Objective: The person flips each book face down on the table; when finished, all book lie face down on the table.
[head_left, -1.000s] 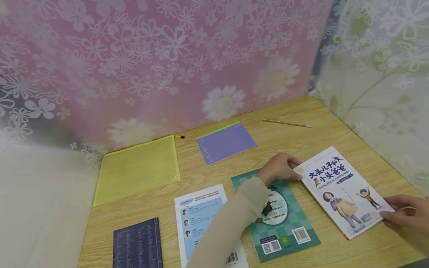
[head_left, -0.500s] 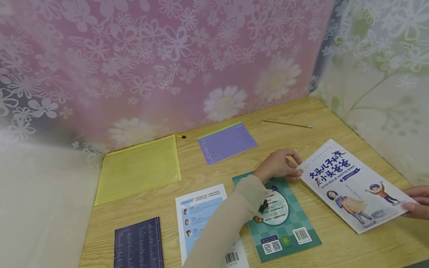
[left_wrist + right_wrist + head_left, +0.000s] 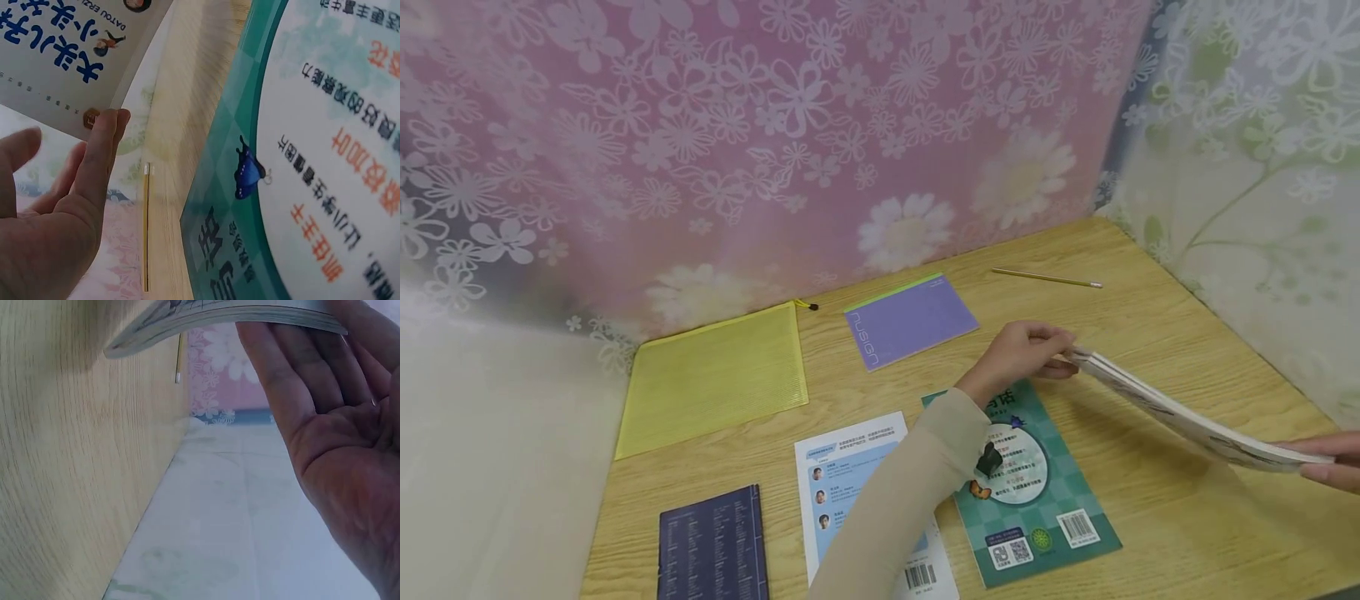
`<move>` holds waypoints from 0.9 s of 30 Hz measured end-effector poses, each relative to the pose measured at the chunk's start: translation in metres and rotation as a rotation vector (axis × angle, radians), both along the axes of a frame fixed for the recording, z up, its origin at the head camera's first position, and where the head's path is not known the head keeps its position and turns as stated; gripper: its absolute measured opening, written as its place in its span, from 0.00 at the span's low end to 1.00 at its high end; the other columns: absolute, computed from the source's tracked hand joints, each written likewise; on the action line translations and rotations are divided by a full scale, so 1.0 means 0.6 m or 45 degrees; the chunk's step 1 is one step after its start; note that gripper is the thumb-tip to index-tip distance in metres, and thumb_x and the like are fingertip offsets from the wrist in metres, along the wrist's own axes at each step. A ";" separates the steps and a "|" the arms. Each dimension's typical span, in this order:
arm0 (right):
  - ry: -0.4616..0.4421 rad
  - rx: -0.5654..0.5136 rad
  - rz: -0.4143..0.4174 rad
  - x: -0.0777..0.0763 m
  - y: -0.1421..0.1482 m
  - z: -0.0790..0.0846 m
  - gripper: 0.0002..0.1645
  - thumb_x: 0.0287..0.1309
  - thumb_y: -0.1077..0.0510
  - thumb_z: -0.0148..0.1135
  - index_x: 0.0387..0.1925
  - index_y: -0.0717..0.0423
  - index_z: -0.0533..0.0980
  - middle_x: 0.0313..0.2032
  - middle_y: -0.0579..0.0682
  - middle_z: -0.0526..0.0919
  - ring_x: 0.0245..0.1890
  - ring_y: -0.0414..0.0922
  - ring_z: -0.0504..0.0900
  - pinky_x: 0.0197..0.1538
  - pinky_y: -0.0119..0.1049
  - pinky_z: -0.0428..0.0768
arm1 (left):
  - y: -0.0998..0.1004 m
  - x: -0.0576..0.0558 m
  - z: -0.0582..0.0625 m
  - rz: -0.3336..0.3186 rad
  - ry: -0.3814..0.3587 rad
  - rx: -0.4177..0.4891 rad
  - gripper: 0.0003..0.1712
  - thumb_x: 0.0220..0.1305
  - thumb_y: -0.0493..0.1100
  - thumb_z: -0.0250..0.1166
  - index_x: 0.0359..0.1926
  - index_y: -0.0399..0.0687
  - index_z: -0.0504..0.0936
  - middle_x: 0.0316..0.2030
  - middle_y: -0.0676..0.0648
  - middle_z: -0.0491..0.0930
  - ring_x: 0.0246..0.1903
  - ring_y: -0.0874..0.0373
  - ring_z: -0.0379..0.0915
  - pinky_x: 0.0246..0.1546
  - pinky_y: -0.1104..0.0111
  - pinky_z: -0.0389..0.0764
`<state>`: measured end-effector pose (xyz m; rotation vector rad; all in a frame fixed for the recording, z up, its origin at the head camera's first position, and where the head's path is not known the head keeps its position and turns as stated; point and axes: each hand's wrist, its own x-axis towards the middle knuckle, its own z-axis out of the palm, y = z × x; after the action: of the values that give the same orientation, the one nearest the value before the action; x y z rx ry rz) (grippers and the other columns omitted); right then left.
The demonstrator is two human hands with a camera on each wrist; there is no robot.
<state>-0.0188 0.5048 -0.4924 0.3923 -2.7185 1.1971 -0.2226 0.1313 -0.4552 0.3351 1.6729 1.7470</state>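
A white children's book (image 3: 1180, 421) with blue Chinese lettering and cartoon figures is held above the table, tilted up nearly edge-on and slightly bowed in the head view. My left hand (image 3: 1026, 350) pinches its upper left corner between fingers and thumb. At the opposite end my right hand (image 3: 1333, 458) grips the lower right, with fingers (image 3: 294, 362) beneath the pages in the right wrist view. The left wrist view shows the printed cover (image 3: 69, 56) by my left fingers. Below my left forearm lies a green book (image 3: 1067, 483) with a butterfly print, partly hidden by the sleeve.
Left of the green book is a white-and-blue book (image 3: 816, 500), partly under my left sleeve. A dark blue thread-bound book (image 3: 711, 542) lies at the front left. Further back are a yellow mesh pouch (image 3: 715, 375), a purple notebook (image 3: 913, 321) and a pencil (image 3: 1047, 277).
The white book has risen and turned from cover-up to nearly edge-on. My right hand shifted right and up with it; my left hand rose slightly, keeping its corner.
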 end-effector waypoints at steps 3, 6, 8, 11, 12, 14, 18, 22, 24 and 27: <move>0.033 0.225 0.055 0.006 -0.011 0.008 0.41 0.44 0.79 0.74 0.51 0.34 0.89 0.50 0.17 0.80 0.39 0.17 0.81 0.34 0.10 0.74 | 0.001 0.005 0.001 0.001 0.090 -0.058 0.14 0.73 0.49 0.69 0.52 0.48 0.89 0.40 0.53 0.89 0.37 0.58 0.90 0.55 0.51 0.88; 0.071 0.403 0.065 0.010 -0.032 0.021 0.37 0.41 0.72 0.81 0.52 0.37 0.89 0.52 0.21 0.83 0.43 0.19 0.83 0.41 0.07 0.72 | 0.004 0.010 0.003 0.023 0.174 -0.166 0.12 0.69 0.48 0.73 0.49 0.50 0.91 0.41 0.55 0.89 0.36 0.63 0.88 0.50 0.56 0.90; 0.038 0.435 0.067 0.012 -0.047 0.033 0.34 0.41 0.68 0.83 0.51 0.38 0.89 0.52 0.25 0.87 0.48 0.18 0.82 0.45 0.05 0.70 | 0.005 0.013 0.003 0.037 0.232 -0.255 0.11 0.68 0.46 0.74 0.50 0.53 0.91 0.46 0.56 0.89 0.40 0.65 0.86 0.49 0.61 0.90; 0.018 0.341 0.073 0.016 -0.073 0.043 0.32 0.37 0.69 0.85 0.47 0.41 0.91 0.49 0.33 0.91 0.51 0.18 0.82 0.47 0.06 0.72 | 0.005 0.016 0.002 0.034 0.327 -0.385 0.16 0.66 0.43 0.75 0.54 0.56 0.90 0.53 0.56 0.88 0.49 0.66 0.84 0.50 0.69 0.86; 0.023 0.291 0.115 0.016 -0.079 0.043 0.32 0.36 0.71 0.84 0.46 0.44 0.91 0.49 0.35 0.92 0.51 0.18 0.82 0.48 0.07 0.73 | 0.005 0.017 0.002 0.029 0.345 -0.418 0.17 0.66 0.43 0.75 0.56 0.57 0.89 0.54 0.56 0.87 0.51 0.66 0.83 0.51 0.70 0.85; 0.046 0.235 0.183 0.015 -0.088 0.041 0.33 0.34 0.73 0.84 0.45 0.46 0.91 0.48 0.36 0.92 0.52 0.19 0.83 0.49 0.08 0.74 | 0.004 0.020 0.001 0.020 0.374 -0.468 0.19 0.65 0.43 0.75 0.57 0.59 0.89 0.55 0.58 0.87 0.53 0.68 0.81 0.50 0.73 0.82; 0.067 0.126 0.304 0.011 -0.095 0.030 0.33 0.30 0.76 0.83 0.42 0.46 0.91 0.45 0.38 0.93 0.54 0.19 0.81 0.53 0.07 0.72 | 0.003 0.023 -0.003 -0.019 0.400 -0.503 0.16 0.66 0.41 0.74 0.54 0.60 0.91 0.52 0.62 0.87 0.50 0.70 0.80 0.47 0.74 0.82; 0.108 0.180 0.351 0.009 -0.104 0.023 0.34 0.29 0.74 0.84 0.41 0.42 0.91 0.44 0.34 0.93 0.52 0.16 0.81 0.50 0.06 0.72 | 0.002 0.027 -0.005 -0.055 0.434 -0.560 0.14 0.67 0.38 0.72 0.51 0.60 0.92 0.52 0.63 0.87 0.48 0.72 0.80 0.44 0.75 0.82; 0.080 0.212 0.378 0.008 -0.108 0.021 0.33 0.32 0.72 0.84 0.42 0.39 0.91 0.45 0.31 0.92 0.50 0.15 0.81 0.48 0.06 0.72 | 0.003 0.030 -0.006 -0.068 0.457 -0.593 0.15 0.68 0.36 0.71 0.50 0.58 0.92 0.52 0.62 0.87 0.47 0.72 0.81 0.43 0.76 0.82; -0.062 0.164 0.433 0.004 -0.109 0.019 0.30 0.40 0.70 0.82 0.45 0.38 0.91 0.47 0.31 0.91 0.50 0.17 0.81 0.47 0.05 0.70 | 0.007 0.032 -0.009 -0.083 0.486 -0.646 0.17 0.68 0.33 0.71 0.51 0.58 0.92 0.52 0.61 0.88 0.45 0.72 0.83 0.40 0.77 0.82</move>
<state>-0.0166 0.4395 -0.4809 0.8828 -2.8595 1.1161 -0.2034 0.1357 -0.4604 0.4978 2.2745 1.1998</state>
